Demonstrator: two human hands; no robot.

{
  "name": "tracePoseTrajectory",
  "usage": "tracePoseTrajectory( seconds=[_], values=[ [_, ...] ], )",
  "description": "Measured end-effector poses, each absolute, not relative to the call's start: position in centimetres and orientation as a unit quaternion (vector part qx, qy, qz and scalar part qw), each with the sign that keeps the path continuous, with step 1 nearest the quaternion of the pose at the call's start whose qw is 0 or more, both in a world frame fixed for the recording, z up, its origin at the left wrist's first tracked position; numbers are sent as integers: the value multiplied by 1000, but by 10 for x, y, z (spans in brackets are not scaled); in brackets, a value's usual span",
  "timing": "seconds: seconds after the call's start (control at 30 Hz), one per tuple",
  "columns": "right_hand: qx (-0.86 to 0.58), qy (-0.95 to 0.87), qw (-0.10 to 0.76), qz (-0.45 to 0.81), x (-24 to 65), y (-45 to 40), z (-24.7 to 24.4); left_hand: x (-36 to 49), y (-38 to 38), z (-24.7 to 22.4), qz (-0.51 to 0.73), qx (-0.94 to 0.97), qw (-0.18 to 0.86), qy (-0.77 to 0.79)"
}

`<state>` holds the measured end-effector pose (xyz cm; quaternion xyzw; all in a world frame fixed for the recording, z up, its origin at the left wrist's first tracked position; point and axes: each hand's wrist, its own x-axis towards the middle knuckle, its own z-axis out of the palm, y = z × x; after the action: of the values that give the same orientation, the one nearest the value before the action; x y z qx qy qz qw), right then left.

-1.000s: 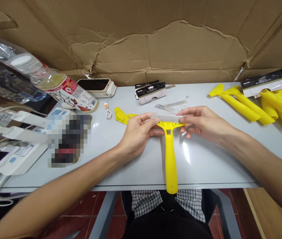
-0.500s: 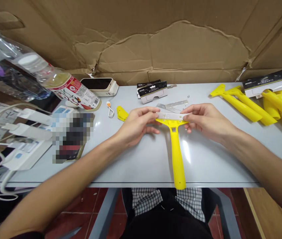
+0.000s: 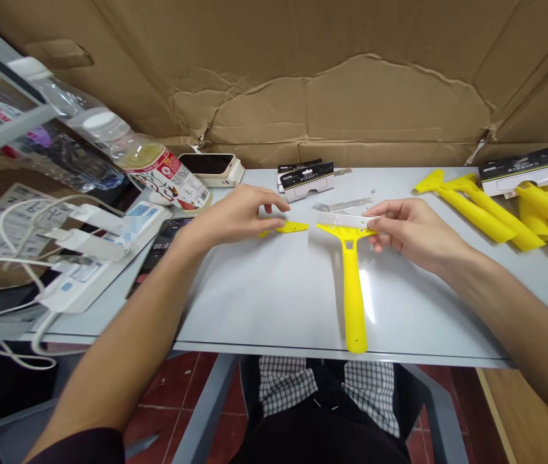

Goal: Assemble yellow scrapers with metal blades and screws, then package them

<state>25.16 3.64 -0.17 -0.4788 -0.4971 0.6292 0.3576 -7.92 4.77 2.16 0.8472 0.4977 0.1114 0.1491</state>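
My right hand (image 3: 413, 235) pinches the right end of the head of a yellow scraper (image 3: 353, 290), thumb on top and fingers below. The scraper's handle points toward me, over the table's front edge. A flat metal blade (image 3: 344, 220) lies across its head, its right end under my thumb. To the left, my left hand (image 3: 242, 216) is closed on a small yellow plastic plate (image 3: 293, 227), partly hidden by the thumb and fingers. Just behind the scraper head lie loose metal blades (image 3: 351, 204). Tiny screws (image 3: 373, 191) sit beyond them.
Several yellow handles (image 3: 481, 209) and a black-and-white package (image 3: 527, 167) lie at the right. Small black-and-white boxes (image 3: 307, 182) stand at the back. On the left are a phone (image 3: 210, 166), a drink bottle (image 3: 167, 171) and a power strip (image 3: 78, 287) with cables. Cardboard (image 3: 331, 103) rises behind.
My left hand has left the blade and scraper head, moved left and taken hold of the small yellow plate. My right hand still holds the scraper with the blade. The view has shifted slightly.
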Motion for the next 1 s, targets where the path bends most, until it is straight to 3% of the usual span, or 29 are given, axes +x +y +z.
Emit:
tracePoseTrajectory(
  seconds=[0.33, 0.57, 0.8, 1.0],
  values=[
    [-474, -495, 356, 635, 253, 39, -4, -70, 49, 3, 67, 886, 119, 442],
    [-465, -497, 356, 640, 256, 39, -7, -66, 43, -1, 139, 854, 93, 493],
    [-468, -492, 355, 642, 254, 39, -6, -61, 32, 22, 298, 778, 157, 531],
    [-472, -493, 357, 638, 252, 39, -5, -36, 20, 26, 486, 606, 380, 502]
  ],
)
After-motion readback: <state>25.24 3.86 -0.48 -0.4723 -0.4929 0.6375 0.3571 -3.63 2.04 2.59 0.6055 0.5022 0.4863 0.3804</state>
